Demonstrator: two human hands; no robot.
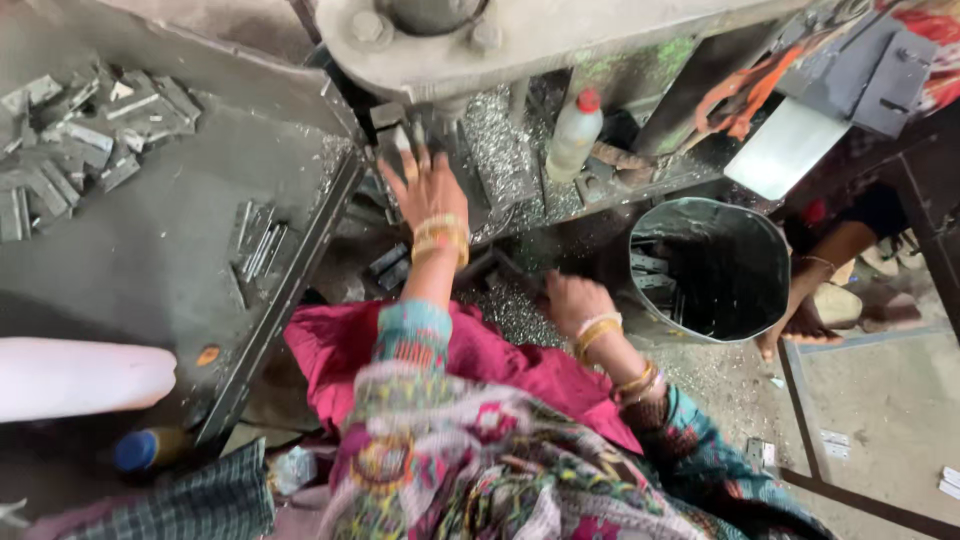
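Left hand at the press edge — right hand beside the bucket.

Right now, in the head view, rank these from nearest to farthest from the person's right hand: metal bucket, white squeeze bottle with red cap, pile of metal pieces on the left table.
From the right hand:
1. Metal bucket, just to its right.
2. White squeeze bottle, above, on the machine bed.
3. Pile of metal pieces, far left on the table.
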